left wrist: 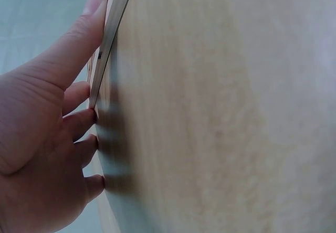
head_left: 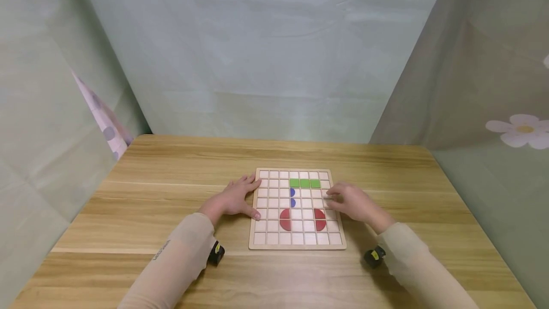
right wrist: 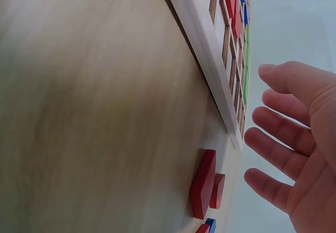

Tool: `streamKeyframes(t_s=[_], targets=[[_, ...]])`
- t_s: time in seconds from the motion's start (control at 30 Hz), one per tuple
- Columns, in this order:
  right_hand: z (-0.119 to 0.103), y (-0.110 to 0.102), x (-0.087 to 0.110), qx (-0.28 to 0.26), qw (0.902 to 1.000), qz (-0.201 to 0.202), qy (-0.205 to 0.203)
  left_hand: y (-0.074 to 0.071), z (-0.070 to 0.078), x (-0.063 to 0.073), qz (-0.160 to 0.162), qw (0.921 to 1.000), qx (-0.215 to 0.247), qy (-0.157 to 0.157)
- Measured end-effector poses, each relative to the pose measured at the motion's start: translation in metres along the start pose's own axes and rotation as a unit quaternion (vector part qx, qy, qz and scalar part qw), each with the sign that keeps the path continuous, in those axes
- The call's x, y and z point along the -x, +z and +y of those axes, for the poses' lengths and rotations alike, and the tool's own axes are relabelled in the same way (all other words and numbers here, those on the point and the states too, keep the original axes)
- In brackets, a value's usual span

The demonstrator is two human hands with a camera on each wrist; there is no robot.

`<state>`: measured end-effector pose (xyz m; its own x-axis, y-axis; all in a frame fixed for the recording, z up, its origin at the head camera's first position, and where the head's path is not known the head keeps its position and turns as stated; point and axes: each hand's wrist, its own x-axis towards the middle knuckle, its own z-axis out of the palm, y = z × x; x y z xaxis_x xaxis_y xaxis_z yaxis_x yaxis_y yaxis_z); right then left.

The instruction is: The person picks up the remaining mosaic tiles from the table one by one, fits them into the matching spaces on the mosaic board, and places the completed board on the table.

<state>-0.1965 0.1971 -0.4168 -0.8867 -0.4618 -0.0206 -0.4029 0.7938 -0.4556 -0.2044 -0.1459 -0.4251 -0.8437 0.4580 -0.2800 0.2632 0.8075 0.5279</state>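
A square wooden grid board (head_left: 297, 247) lies on the table, with several green squares (head_left: 305, 183) in a row, two blue half-round pieces (head_left: 292, 202) below them, and two red pieces with curved sides (head_left: 285, 221) lower down. My left hand (head_left: 233, 198) rests at the board's left side, thumb (left wrist: 92, 7) on its edge and fingers spread, some of them down on the table. Over the right edge hovers my right hand (head_left: 353, 202), fingers loosely bent; in the right wrist view nothing shows between the thumb (right wrist: 286, 75) and fingers.
Red blocks (right wrist: 203, 183) and a small blue block (right wrist: 211, 223) lie on the wooden table (head_left: 184, 156) beyond the board's edge in the right wrist view. Pale curtains (head_left: 266, 61) hang behind and at both sides. A black camera (head_left: 374, 256) sits below the right wrist.
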Motion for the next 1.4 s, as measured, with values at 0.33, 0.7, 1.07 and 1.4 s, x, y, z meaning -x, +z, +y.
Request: streamKeyframes(t_s=[0.33,0.7,1.07,1.4], targets=[[0.007,-0.002,0.004,0.008,0.9999,0.014,0.004,0.001,-0.002,-0.002,-0.001,1.0000,-0.001,-0.001],[0.014,-0.003,0.009,0.005,0.9996,0.027,0.012,0.001,0.001,-0.002,-0.003,1.0000,-0.004,-0.002],[0.021,-0.008,0.011,0.002,0.9990,0.030,0.035,0.000,0.001,-0.001,-0.002,1.0000,0.003,0.001],[0.027,-0.011,0.013,-0.002,0.9987,0.034,0.039,0.002,-0.001,-0.002,0.001,1.0000,0.001,-0.002]])
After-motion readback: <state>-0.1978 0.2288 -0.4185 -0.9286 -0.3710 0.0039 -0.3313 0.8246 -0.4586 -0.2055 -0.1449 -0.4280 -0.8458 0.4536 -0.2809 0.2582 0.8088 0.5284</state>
